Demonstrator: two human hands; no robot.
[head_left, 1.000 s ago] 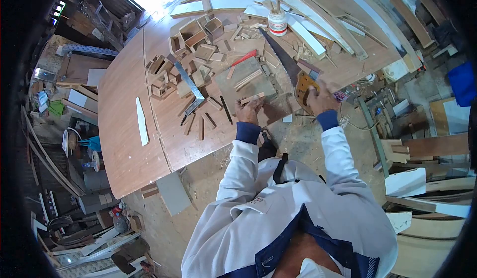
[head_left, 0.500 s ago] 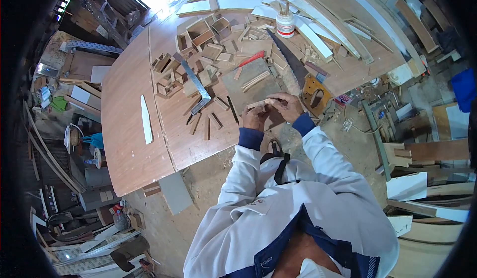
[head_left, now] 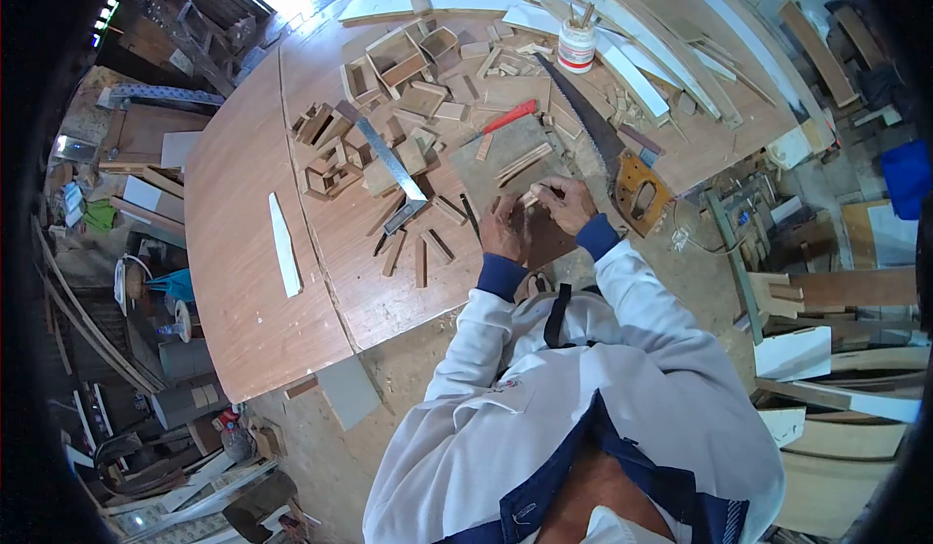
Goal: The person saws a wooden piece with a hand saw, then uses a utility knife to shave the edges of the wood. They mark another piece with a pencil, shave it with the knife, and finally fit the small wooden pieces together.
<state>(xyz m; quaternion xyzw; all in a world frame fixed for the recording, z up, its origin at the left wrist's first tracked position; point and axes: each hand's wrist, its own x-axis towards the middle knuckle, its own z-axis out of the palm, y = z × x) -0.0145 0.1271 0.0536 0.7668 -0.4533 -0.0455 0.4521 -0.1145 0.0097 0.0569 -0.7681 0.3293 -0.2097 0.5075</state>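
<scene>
A: Orient me, largest part first; my clock is centred on the person's hands, twelve pointing away from the wearer.

B: I view the worktable (head_left: pixel 243 253) from afar, extending from seven o'clock round to two. The handsaw (head_left: pixel 588 117) lies with its blade towards twelve and its yellow handle (head_left: pixel 662 204) at three. I note the change: the right hand is now off that handle.

A: And the medium-sized parts?

B: I find open wooden boxes (head_left: pixel 403 70) between ten and eleven, a grey board (head_left: pixel 476 170) at eleven, and a try square (head_left: pixel 391 160) at ten.

A: State of the hands?

B: I see the left hand (head_left: pixel 505 231) with fingers curled in, pinching a small wooden strip (head_left: pixel 528 197). The right hand (head_left: pixel 571 206) meets it from three o'clock, fingers bent, tips at the strip's end; I cannot tell how firmly they grip. I judge that the strip, not the saw, occupies both hands.

A: Smaller items?

B: I place the white tub (head_left: pixel 576 49) between twelve and one. Smallest is the strip, at the clock's centre, just beside the board's near edge.
</scene>
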